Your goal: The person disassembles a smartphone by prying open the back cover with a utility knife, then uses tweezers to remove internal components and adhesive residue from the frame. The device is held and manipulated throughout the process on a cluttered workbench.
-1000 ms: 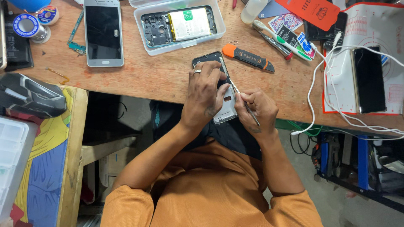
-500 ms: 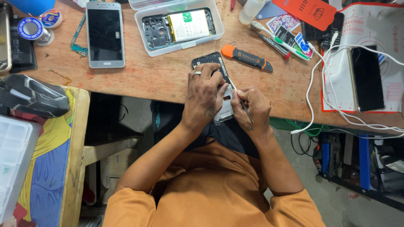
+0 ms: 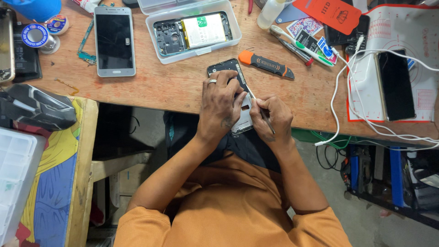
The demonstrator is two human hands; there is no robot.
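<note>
Head view: two hands on an opened phone at the bench edge

Both hands work over an opened phone (image 3: 238,98) that lies at the near edge of the wooden workbench (image 3: 173,87), its lower end jutting slightly past the edge. The left hand (image 3: 219,103), a ring on one finger, lies flat over the phone's left side with the fingers curled down to hold it. The right hand (image 3: 273,116) is pinched around a thin metal tool (image 3: 261,110), whose tip points up and left into the phone's open back.

Just beyond the phone lies an orange-and-black pry tool (image 3: 267,64). Farther back sits a clear plastic tray (image 3: 190,29) holding another stripped phone with its battery showing. To its left a grey smartphone (image 3: 114,40) lies face up. On the right, a white cable (image 3: 347,105) loops across a white mat (image 3: 425,59) where a dark phone (image 3: 395,84) rests.
</note>
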